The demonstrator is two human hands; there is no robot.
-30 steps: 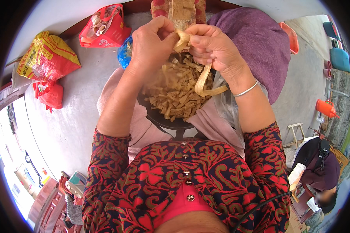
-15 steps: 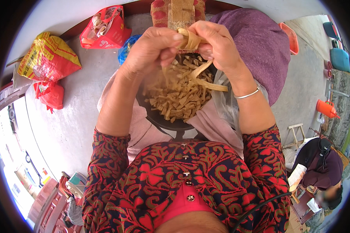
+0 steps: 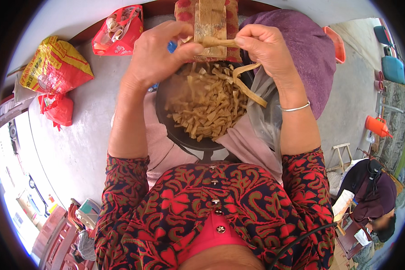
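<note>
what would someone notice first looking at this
Two bare hands meet at top centre: the left hand and right hand pinch a tan strip between them. Just below, on the lap, sits a dark round pan heaped with short tan strips. At the upper left, a yellow bag lies on the grey floor.
</note>
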